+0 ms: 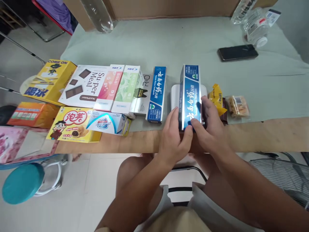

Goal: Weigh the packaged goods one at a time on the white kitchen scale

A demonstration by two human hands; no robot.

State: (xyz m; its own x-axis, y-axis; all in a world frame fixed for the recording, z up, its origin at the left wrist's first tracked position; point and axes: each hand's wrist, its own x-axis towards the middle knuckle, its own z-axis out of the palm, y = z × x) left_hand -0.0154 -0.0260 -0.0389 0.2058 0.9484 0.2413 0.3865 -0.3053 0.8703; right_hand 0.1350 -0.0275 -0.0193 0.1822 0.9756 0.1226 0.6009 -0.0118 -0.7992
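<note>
A blue toothpaste box [190, 93] lies lengthwise between my hands, its printed face up. My left hand [172, 138] presses its near left side, the thumb at the near edge. My right hand [210, 125] grips the right side, with its thumb on top near the close end. Beneath the box shows part of a white flat object with rounded corners [174, 93]. A second toothpaste box [156, 95] lies just to the left, apart from my hands. Beyond my right fingers are a yellow wrapper [216, 98] and a clear-wrapped snack [238, 106].
Boxes crowd the table's left side, including a white Super Meal box [84, 85], a Safeguard box [105, 123] and a yellow snack box [72, 125]. A phone [238, 52] and plastic bottle [257, 27] lie back right. Cardboard [169, 9] stands behind; a teal stool [23, 183] is lower left.
</note>
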